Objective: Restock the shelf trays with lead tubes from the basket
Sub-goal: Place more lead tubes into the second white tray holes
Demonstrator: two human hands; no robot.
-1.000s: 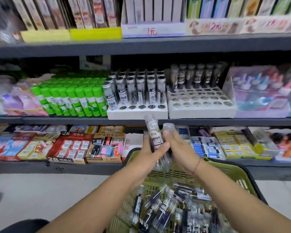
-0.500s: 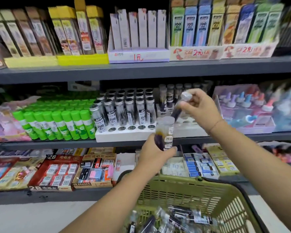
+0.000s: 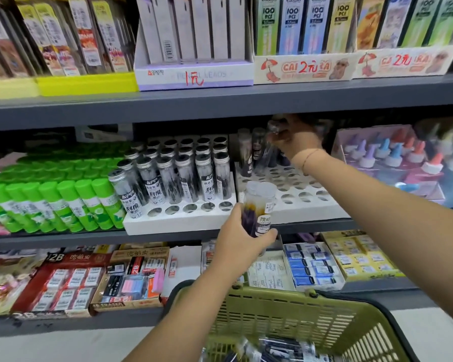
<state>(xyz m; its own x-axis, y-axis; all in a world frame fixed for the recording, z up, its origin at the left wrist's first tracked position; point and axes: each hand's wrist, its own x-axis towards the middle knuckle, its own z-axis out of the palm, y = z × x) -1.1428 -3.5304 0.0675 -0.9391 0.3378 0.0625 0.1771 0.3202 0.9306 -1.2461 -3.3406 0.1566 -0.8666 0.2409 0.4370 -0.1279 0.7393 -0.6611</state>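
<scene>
My left hand (image 3: 242, 241) grips a clear lead tube (image 3: 259, 207) upright in front of the middle shelf edge. My right hand (image 3: 296, 138) reaches deep over the right white tray (image 3: 293, 205) and pinches another clear tube (image 3: 273, 128) by its cap, near the few tubes standing in that tray's back rows. The left white tray (image 3: 178, 218) holds several black-capped tubes, with its front row of holes bare. The green basket (image 3: 293, 314) sits below with more tubes (image 3: 280, 351) lying in it.
Green glue sticks (image 3: 63, 202) fill the shelf left of the trays. A box of correction bottles (image 3: 392, 158) stands to the right. Eraser boxes (image 3: 89, 280) line the lower shelf, and lead packs (image 3: 194, 35) the upper shelf, whose edge is just above my right hand.
My right hand moved up and back with its tube, from above the tray front to the rear rows. My left hand stayed in front of the shelf with its tube. The view tilted up.
</scene>
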